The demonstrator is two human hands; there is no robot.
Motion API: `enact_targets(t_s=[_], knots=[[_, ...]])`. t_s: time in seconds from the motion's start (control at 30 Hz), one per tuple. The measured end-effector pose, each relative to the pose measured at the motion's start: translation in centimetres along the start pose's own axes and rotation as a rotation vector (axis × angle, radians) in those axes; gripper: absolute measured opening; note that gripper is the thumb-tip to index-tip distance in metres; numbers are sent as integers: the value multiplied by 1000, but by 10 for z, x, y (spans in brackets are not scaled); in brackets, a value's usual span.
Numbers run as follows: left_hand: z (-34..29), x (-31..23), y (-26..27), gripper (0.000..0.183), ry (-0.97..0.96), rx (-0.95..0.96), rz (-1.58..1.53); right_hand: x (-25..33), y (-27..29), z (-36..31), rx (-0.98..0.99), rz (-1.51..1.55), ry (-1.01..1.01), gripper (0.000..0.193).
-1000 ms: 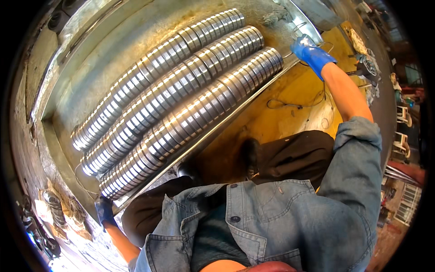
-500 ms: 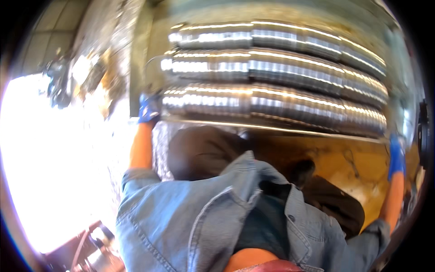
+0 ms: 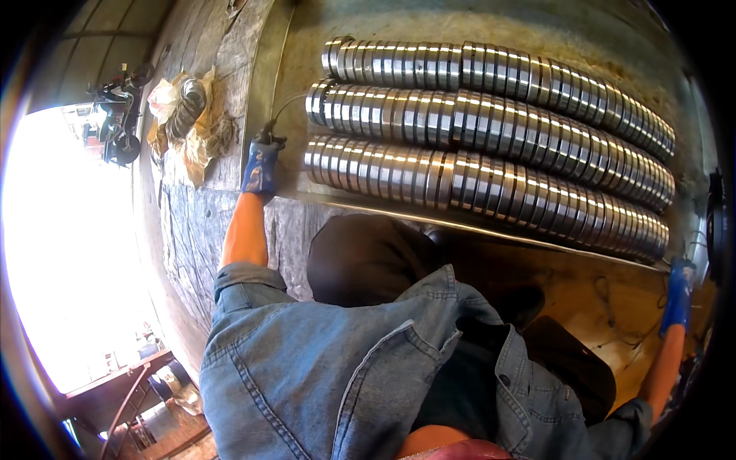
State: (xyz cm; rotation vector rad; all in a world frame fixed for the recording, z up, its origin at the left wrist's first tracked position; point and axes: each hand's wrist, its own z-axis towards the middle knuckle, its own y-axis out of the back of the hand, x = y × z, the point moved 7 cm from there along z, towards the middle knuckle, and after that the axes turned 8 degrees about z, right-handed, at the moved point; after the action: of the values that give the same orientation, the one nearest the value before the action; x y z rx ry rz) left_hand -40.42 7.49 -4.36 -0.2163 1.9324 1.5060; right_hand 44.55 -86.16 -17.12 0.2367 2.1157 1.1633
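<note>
A shallow metal tray lies in front of me, bearing three long rows of shiny metal rings set on edge side by side. My left hand, in a blue glove, is closed at the tray's near left corner; a thin wire curves from beside its dark fingertips toward the rings. At the near right corner my right hand, also in a blue glove, is closed on the tray's edge, its fingertips partly hidden. Both arms are stretched wide apart.
Left of the tray runs a worn wooden surface, with crumpled wrapping paper around some more rings. A yellowish-brown surface with loose dark wire lies below the tray's right half. A motorcycle stands far left, near a bright opening.
The tray and rings now appear further right and slightly lower in view, and the picture is sharper. Both hands stay at the tray's near corners.
</note>
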Motion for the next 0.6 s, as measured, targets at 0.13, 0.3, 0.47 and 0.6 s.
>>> enact_targets(t_s=[0.13, 0.3, 0.47, 0.6], knots=[[11, 50, -7, 59, 39, 101, -130, -26, -9, -18, 74, 116, -107, 16], [-15, 77, 9, 61, -13, 248, -240, -9, 8, 1, 46, 267, -143, 28], [18, -33, -19, 51, -152, 324, 8, -5, 14, -14, 76, 455, -383, 38], [60, -48, -51, 39, -401, 251, 261, 3, 33, -18, 107, 423, -281, 41]])
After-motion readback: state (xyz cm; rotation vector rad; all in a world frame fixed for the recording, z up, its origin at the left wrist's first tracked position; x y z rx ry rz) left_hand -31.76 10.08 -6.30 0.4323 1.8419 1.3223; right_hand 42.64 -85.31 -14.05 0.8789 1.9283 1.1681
